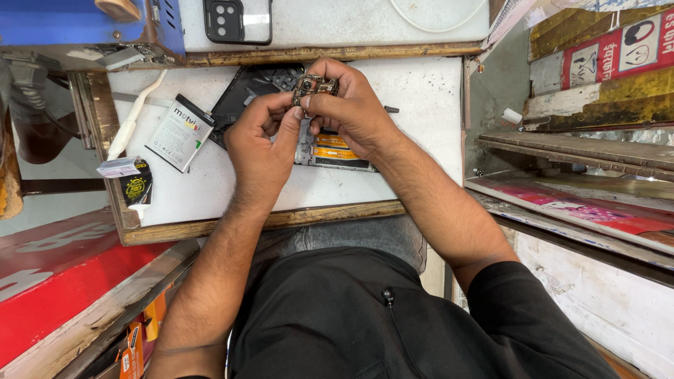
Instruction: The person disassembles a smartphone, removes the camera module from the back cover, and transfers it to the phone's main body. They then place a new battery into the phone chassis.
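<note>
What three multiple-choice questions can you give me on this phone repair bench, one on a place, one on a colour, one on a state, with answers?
1. Where does the flat battery lie?
A. left of the hands
B. on the person's lap
C. inside the opened phone

2. What colour is the casing of the machine at top left?
A. green
B. blue
C. yellow

3. How is the small circuit board held?
A. flat on the tray
B. by one hand only
C. pinched by both hands

Answers: 1 A, it rests on the white tray, left of the left hand. 2 B, its housing is blue. 3 C, the left hand and right hand grip it above the opened phone.
</note>
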